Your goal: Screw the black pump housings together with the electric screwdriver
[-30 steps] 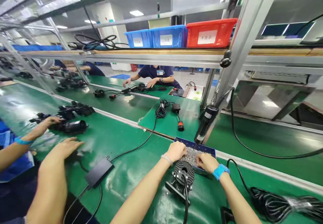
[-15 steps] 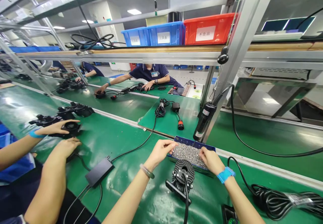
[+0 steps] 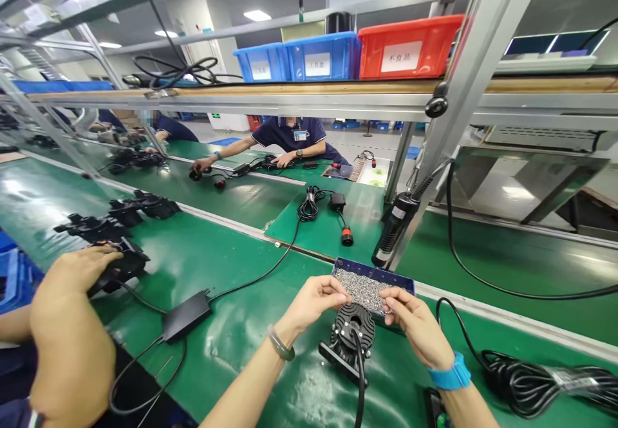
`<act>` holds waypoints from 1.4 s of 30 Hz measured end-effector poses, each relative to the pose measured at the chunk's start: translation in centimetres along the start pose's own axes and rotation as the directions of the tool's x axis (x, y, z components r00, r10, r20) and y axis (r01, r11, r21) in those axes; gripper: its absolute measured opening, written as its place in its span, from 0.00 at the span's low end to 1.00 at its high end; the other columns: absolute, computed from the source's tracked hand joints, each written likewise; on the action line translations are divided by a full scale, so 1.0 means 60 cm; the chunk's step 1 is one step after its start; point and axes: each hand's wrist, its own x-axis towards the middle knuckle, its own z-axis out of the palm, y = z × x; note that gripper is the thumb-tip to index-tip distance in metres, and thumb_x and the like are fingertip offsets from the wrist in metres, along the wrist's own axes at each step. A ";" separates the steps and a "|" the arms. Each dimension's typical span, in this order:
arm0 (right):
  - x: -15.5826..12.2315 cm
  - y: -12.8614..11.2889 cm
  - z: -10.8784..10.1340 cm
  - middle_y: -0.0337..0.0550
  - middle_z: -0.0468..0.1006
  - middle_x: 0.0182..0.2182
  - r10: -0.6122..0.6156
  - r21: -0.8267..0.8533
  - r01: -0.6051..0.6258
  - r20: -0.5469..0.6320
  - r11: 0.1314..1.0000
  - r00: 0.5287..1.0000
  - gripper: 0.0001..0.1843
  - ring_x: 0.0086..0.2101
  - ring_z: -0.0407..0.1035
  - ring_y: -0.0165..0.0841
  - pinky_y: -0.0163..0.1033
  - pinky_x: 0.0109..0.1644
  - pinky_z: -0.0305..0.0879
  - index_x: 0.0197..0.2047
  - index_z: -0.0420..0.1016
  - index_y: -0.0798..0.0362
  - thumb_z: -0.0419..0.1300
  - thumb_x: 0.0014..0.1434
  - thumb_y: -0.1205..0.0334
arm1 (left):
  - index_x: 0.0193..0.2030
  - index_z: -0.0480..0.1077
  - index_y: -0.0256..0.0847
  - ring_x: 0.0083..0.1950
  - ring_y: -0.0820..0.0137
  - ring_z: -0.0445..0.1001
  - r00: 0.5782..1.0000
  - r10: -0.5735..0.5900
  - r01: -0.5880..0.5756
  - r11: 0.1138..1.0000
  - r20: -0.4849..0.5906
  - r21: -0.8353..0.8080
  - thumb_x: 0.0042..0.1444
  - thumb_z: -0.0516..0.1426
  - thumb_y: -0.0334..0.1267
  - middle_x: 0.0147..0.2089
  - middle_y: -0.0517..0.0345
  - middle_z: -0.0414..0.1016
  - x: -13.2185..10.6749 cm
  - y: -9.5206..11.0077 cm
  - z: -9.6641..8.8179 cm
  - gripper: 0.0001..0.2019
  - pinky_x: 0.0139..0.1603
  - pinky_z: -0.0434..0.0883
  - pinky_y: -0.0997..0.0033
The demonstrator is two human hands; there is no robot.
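Note:
A blue bin (image 3: 374, 272) full of small silvery screws (image 3: 364, 290) sits in front of me. Just on its near side stands a round black ribbed fixture (image 3: 355, 328) with a bracket and a thick cable. My left hand (image 3: 318, 302), thumb and fingertips pinched together, is over the fixture's upper left edge and the bin's near left corner. At the bin's right part, my right hand (image 3: 415, 322) pinches with thumb and forefinger. Whatever either pinch holds is too small to make out.
A black electric screwdriver (image 3: 396, 227) hangs above the bin. A power adapter (image 3: 187, 315) and its cable lie to the left, beside a co-worker's hand (image 3: 89, 267) at black fixtures. Coiled cable (image 3: 555, 383) lies right. A shelf above carries a red bin (image 3: 410, 48).
My right hand has drawn back out of the screws toward the bin's near edge. My left hand has come nearer, to the fixture's top. The co-worker's hands at left have shifted left.

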 end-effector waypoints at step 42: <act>-0.039 -0.017 0.031 0.47 0.86 0.31 -0.316 -0.335 0.298 -0.001 0.894 0.949 0.13 0.34 0.81 0.44 0.46 0.41 0.80 0.31 0.86 0.48 0.66 0.53 0.48 | 0.60 0.72 0.47 0.65 0.48 0.66 0.838 0.536 -0.533 0.763 0.104 0.366 0.43 0.68 0.65 0.61 0.44 0.66 -0.077 -0.105 0.023 0.40 0.67 0.66 0.46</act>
